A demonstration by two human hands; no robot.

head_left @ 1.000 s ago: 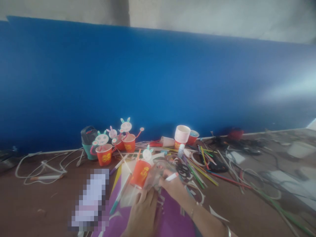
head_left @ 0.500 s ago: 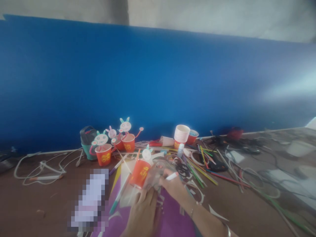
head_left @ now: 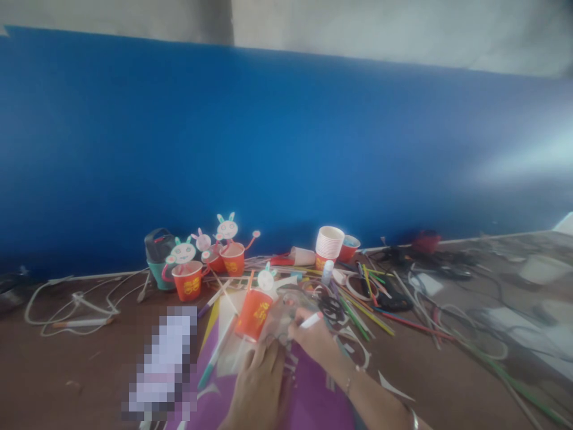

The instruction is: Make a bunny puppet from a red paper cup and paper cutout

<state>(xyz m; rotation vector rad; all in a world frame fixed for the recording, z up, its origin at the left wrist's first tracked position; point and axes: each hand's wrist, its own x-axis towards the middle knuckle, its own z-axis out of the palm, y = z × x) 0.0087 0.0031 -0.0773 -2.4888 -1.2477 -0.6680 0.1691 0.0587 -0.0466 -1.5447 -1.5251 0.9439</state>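
Observation:
My right hand (head_left: 313, 337) is closed round a white marker (head_left: 312, 321) with a reddish end, at the upper edge of the purple sheet (head_left: 313, 400). Beside it on the left, my left hand (head_left: 264, 373) lies palm down with its fingers stretched forward. Its fingertips are close to a small blurred patch between the hands, too unclear to make out. Just beyond my left hand a red cup (head_left: 253, 315) with yellow print leans, with an orange strip and a small rabbit face (head_left: 266, 279) at its rim.
Red cups with rabbit faces (head_left: 187, 280) stand at the left back beside a green container (head_left: 161, 269). Stacked paper cups (head_left: 330, 243) stand behind. Coloured strips (head_left: 367, 310) and cables spread rightward. A blurred-out phone-like object (head_left: 163, 361) lies left.

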